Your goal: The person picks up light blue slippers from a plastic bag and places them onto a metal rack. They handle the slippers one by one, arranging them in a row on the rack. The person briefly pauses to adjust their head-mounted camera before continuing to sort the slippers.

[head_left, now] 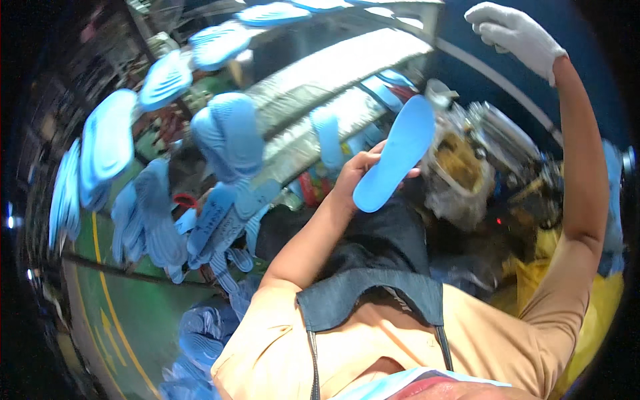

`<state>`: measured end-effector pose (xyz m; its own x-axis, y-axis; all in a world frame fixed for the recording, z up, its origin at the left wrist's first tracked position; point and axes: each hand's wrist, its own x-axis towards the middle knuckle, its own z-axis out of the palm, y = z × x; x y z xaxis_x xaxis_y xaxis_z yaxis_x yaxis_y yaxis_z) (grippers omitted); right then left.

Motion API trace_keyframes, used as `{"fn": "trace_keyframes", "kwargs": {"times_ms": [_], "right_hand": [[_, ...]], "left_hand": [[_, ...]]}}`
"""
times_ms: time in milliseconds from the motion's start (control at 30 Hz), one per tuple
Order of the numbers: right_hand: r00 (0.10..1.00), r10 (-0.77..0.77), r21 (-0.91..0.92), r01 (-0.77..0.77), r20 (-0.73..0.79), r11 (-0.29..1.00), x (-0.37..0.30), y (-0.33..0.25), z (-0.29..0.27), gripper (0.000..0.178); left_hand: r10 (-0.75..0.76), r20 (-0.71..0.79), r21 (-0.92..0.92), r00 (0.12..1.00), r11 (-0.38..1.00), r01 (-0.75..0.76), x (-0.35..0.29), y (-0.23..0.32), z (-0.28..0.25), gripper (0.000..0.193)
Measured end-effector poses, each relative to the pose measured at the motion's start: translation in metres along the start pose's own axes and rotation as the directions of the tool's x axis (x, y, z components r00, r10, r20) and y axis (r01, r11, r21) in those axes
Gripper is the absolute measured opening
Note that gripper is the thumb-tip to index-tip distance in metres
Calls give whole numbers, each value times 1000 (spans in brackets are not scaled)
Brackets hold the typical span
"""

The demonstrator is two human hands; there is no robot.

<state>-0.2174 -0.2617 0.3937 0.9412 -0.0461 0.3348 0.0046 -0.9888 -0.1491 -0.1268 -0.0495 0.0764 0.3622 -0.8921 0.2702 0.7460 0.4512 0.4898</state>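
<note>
My bare left hand [355,175] is closed round a light blue shoe insole [398,153], held tilted in front of my body with its smooth face showing. The thumb lies at its left edge and fingertips show at its right edge. Away at the upper right, my right hand [519,35] in a white glove is raised on an outstretched arm. Its fingers are stretched out with a slight bend, and nothing shows in them. More blue insoles stand on the left, including an upright group [230,137] close to a pale padded shelf [293,100].
Rows of insoles [110,143] line the rack at the left. To the right of the held insole stands a plastic-lined container [460,200] with brownish material. Yellow sheeting [593,333] lies at the right, bagged insoles [203,340] at the lower left, beside green floor [133,293].
</note>
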Motion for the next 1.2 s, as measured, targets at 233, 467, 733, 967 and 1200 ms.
{"fn": "trace_keyframes", "kwargs": {"times_ms": [233,467,733,967,1200], "right_hand": [[982,115,-283,-69,150,957,-52,122,11,35],[954,165,-296,-87,249,951,-69,182,48,32],[804,-67,582,-368,590,725,-68,277,91,38],[636,258,159,-522,727,838,-53,259,101,56],[658,524,151,-689,541,709,-57,272,96,20]], "left_hand": [[-378,124,-312,917,863,398,74,-104,58,56],[-380,-67,-204,923,910,360,122,-130,61,48],[349,-306,952,886,133,276,82,-68,-90,41],[724,-129,543,677,-520,660,43,5,-147,54],[681,-316,529,661,-451,718,61,29,-180,65]]}}
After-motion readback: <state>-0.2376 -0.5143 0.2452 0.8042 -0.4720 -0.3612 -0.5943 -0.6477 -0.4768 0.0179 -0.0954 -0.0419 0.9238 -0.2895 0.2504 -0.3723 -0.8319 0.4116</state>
